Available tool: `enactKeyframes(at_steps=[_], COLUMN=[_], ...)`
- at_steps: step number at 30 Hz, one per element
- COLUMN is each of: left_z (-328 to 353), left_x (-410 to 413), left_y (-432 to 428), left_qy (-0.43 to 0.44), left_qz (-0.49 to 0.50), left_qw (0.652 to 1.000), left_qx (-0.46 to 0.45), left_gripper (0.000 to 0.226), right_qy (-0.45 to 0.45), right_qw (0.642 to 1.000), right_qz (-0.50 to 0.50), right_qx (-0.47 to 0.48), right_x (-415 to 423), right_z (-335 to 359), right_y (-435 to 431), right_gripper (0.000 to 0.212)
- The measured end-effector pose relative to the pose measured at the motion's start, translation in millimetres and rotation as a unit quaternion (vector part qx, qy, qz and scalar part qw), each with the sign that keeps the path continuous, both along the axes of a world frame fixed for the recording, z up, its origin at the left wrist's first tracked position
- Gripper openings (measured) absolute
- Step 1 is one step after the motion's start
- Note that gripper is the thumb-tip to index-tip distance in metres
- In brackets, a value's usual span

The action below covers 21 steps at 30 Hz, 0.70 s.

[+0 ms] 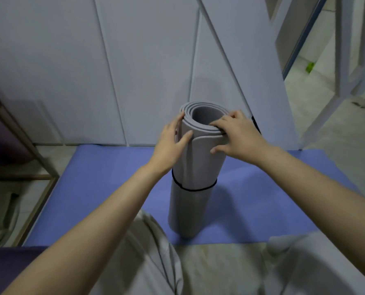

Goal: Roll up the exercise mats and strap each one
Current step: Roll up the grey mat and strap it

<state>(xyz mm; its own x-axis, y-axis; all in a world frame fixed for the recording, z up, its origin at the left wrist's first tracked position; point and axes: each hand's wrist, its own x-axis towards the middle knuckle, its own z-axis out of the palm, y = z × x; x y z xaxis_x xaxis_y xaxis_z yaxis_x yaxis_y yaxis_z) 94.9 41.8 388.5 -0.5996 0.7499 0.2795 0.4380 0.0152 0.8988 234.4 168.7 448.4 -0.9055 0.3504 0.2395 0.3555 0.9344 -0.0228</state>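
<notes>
Grey foam mat roll [193, 167] standing upright on the blue mat [113, 177], black strap [195, 189] around its middle. My left hand [169, 143] at 9 o'clock and right hand [237, 133] at 3 o'clock are clasping its top, fingers [218, 125] hooking the rim. Likely light, springy: gripping the outer edge.

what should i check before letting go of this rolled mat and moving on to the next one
1. Grey rolled mat upright on the blue mat: ok, standing on end.
2. Black strap around the roll: ok, one band circles the middle.
3. Top of the roll tight: not ok, the layers gape and the outer edge lifts by the right hand.
4. Second strap near the top: cannot tell, none seen there; something black shows behind the right hand.
5. Both hands steadying it: ok, left hand on the side, right hand over the rim.
6. Blue mat rolled: not ok, lying flat.
</notes>
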Motion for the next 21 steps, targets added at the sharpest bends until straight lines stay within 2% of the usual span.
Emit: enactKeyframes(at_steps=[2,4,8,12,14,21], left_z=[1.3,5.7,11.4,4.4,-6.3,-65.6], left_x=[-1.2,-9.2,-40.5,-71.4,-87.2,-122.0], left_y=[-10.9,-28.1,-70.4,-127.3,-162.2,-294.3], left_qy=[0.168,0.315,0.422,0.437,0.423,0.248], left_qz=[0.031,0.054,0.073,0.122,0.158,0.189], left_qw=[0.984,0.941,0.883,0.859,0.843,0.748], left_qx=[-0.058,-0.107,-0.193,-0.235,-0.293,-0.586], left_gripper=[0.053,0.051,0.053,0.057,0.052,0.049], right_qy=[-0.040,-0.051,-0.047,-0.039,-0.032,-0.004], right_qw=[0.998,0.997,0.995,0.990,0.988,0.985], right_qz=[0.010,0.027,0.076,0.118,0.128,0.143], right_qx=[0.046,0.057,0.035,0.073,0.083,0.098], right_x=[-5.2,-13.1,-34.5,-66.3,-84.5,-146.7], right_z=[6.3,5.7,4.7,5.7,8.1,10.1], right_y=[-9.2,-20.6,-46.6,-78.5,-93.8,-138.7], right_gripper=[0.064,0.059,0.055,0.053,0.054,0.045])
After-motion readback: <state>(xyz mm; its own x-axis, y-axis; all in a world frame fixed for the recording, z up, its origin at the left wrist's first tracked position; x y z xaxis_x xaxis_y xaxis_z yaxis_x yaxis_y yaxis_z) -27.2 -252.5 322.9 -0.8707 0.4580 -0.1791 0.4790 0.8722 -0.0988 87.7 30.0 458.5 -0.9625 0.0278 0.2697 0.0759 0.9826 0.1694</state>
